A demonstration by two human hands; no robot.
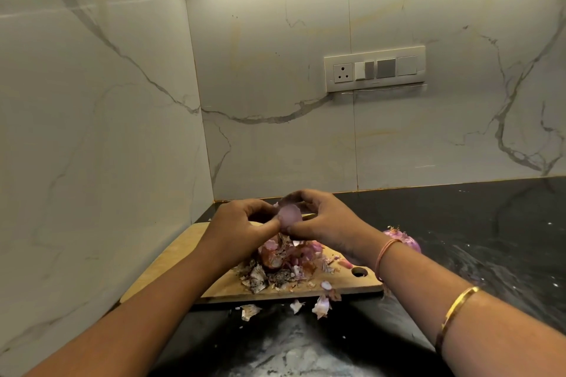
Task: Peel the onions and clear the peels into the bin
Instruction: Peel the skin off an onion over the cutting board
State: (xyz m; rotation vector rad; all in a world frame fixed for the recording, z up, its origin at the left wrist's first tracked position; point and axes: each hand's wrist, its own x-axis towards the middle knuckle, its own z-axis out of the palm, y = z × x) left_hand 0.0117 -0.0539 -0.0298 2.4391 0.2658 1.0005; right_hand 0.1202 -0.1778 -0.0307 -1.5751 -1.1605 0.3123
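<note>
Head view. Both hands meet above the far part of the board (183,257), a wooden one lying at an angle on the dark counter (474,239) in the corner of two marble-look walls. The onion (289,217), pale purple with a smooth face toward the camera, is held in the air between the hands, just over the heap of peels (281,266) and not touching it. Left hand (242,223): fingers curled, thumb and fingertips grasping the onion's left edge. Right hand (324,220): fingers arched over the onion's top and far side, thumb pressed under its right edge, so it grasps too. A loose flap of skin stands up at the onion's top, under the right fingers; whether it is fully detached, cannot tell. The peels lie heaped mid-board, papery purple, brown and grey-speckled pieces mixed. A few scraps (321,306) lie off the board's near edge on the counter. The board has a hanging hole at its right near corner. A second onion (410,240), purple, sits on the counter just right of the board, partly hidden behind the right wrist. The right forearm carries a thread band (387,249) at the wrist and a gold bangle (456,309) nearer the camera. A switch panel (375,68) is on the far wall.
</note>
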